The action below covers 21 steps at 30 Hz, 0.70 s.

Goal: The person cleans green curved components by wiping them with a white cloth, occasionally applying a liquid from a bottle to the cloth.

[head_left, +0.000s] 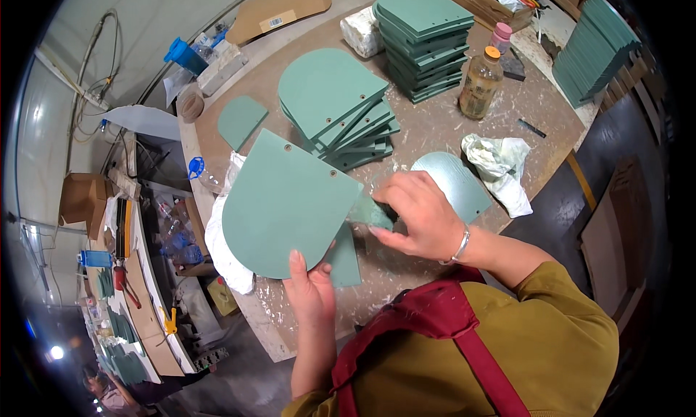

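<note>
My left hand (312,294) grips the lower edge of a green panel (290,207), thumb on its face. The panel is rounded at one end and straight at the other, with two small holes near the straight edge. In my right hand (424,218), a small dusty greenish pad (372,213) is pinched against or close beside the panel's right corner; its exact kind is unclear. Partly hidden below lies another green piece (346,261). A shinier pale-green panel (453,189) rests beyond my right hand, next to a crumpled white cloth (499,167).
Ahead stand a loose stack of panels (330,91) and a taller stack (424,47). A bottle with an orange cap (481,84) is right of them. A small rounded green piece (241,122) lies left. More panels (594,51) lean at the far right.
</note>
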### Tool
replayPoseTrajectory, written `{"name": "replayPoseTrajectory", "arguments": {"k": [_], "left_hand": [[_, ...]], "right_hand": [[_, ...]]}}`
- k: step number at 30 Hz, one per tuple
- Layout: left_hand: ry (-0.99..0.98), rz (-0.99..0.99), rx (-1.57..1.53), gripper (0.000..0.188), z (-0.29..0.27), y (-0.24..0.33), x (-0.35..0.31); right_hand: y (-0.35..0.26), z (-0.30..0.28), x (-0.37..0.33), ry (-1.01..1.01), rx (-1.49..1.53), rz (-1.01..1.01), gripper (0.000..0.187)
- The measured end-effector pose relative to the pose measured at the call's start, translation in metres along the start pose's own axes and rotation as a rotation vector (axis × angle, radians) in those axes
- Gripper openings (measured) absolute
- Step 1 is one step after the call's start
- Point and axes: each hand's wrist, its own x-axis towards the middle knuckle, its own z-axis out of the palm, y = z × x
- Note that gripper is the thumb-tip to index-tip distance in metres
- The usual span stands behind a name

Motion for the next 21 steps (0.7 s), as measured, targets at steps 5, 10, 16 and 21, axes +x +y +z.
{"name": "replayPoseTrajectory", "arguments": {"k": [5, 10, 16, 21], "left_hand": [[0.009, -0.008, -0.037, 0.044, 0.0001, -0.0014, 0.0004], [0.012, -0.023, -0.058, 0.046, 0.0012, -0.0017, 0.0017], [0.030, -0.025, -0.057, 0.046, -0.0010, -0.0037, 0.0017], [0.029, -0.038, -0.049, 0.045, -0.0030, -0.0055, 0.0025]], "right_hand": [[-0.0021, -0.0028, 0.0013, 0.045, -0.017, 0.017, 0.034], [-0.0040, 0.0000, 0.0001, -0.018, 0.001, 0.005, 0.035], [0.0024, -0.0012, 0.0033, 0.030, -0.050, 0.002, 0.036], [-0.0051, -0.0010, -0.0008, -0.059, 0.000, -0.021, 0.037]]}}
